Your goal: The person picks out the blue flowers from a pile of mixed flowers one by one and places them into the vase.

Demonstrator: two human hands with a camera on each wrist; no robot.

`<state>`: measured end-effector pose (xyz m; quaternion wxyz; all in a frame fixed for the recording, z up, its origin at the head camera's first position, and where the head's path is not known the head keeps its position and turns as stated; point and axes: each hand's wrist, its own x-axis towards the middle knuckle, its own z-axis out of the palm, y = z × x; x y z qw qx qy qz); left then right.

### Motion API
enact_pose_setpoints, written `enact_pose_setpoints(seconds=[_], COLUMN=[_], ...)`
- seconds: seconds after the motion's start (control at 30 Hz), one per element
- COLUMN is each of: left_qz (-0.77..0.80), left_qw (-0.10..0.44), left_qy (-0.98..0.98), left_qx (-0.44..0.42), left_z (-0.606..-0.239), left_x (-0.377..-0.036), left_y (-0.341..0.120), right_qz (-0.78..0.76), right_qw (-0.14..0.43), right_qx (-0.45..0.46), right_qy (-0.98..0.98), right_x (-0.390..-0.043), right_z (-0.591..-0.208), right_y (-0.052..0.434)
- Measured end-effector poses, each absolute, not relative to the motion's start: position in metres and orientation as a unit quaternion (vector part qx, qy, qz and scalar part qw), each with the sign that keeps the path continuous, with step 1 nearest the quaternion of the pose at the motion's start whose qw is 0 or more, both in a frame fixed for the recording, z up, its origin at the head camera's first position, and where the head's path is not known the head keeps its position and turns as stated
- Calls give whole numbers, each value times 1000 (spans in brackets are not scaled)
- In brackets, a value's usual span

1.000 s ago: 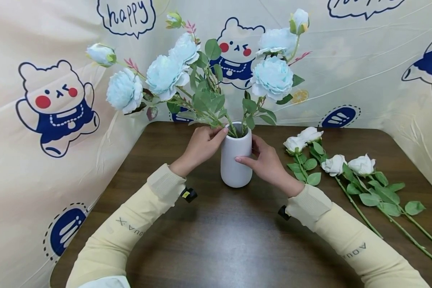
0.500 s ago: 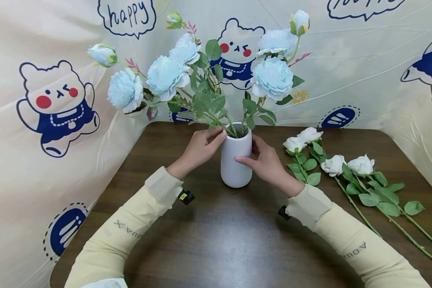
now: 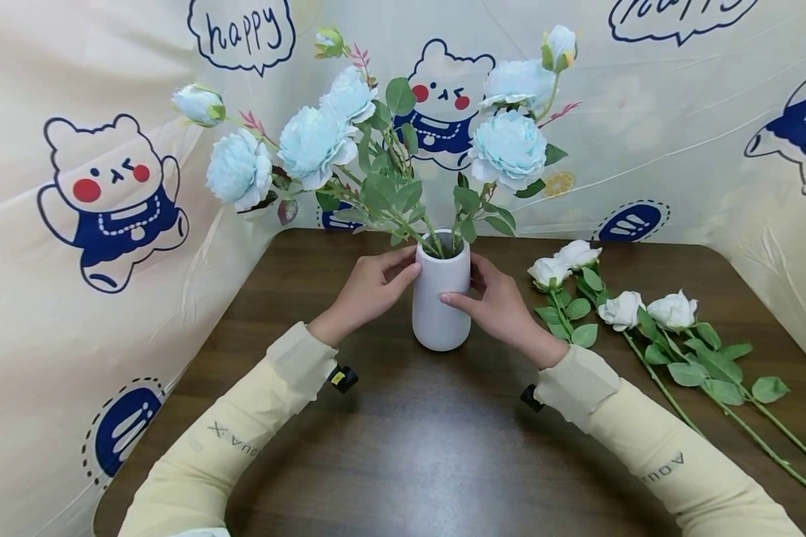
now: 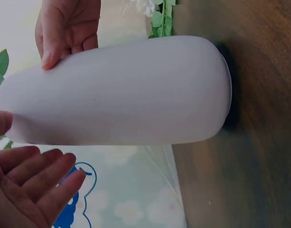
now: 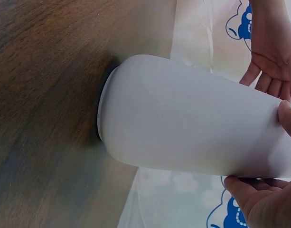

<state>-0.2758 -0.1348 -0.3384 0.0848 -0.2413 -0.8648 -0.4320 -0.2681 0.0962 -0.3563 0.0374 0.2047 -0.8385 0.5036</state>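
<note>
A white vase stands upright on the brown table, with stems of pale blue peonies leaning left and others leaning right. My right hand holds the vase from its right side, thumb across the front and fingers partly hidden behind. At the left of the rim is my left hand; its thumb touches the vase wall. In the left wrist view the other fingers of this hand extend loosely beside the vase. The vase's base is on the table in the right wrist view.
Several white roses with green leaves and long stems lie on the table's right side. A cream cloth with printed cartoon bears hangs behind and beside the table.
My left hand has moved slightly down and away from the flower stems to the vase's side below the rim. The right hand keeps its hold on the vase.
</note>
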Motion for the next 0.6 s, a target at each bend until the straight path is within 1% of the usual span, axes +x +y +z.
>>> enact_pose_setpoints(seconds=[0.27,0.43,0.53,0.6], left_qz=[-403,-412,-414,-408], left_qw=[130,168,170,156], left_qy=[-881,-867,-862,-869], left_qx=[-211,-226,-237,-233], left_z=[-337,-342,-348,-354], left_x=[-262,-252,-250,-251], left_y=[-143,-145,-141,-137], right_qz=[488,476,474,471], right_qw=[47,49,51,51], right_qx=[217,215,211,205], right_qy=[-844,-851,-854,-856], right_x=[-262,-255,-253,-252], right_z=[-353,-352,-352,-352], right_y=[104,112,116,117])
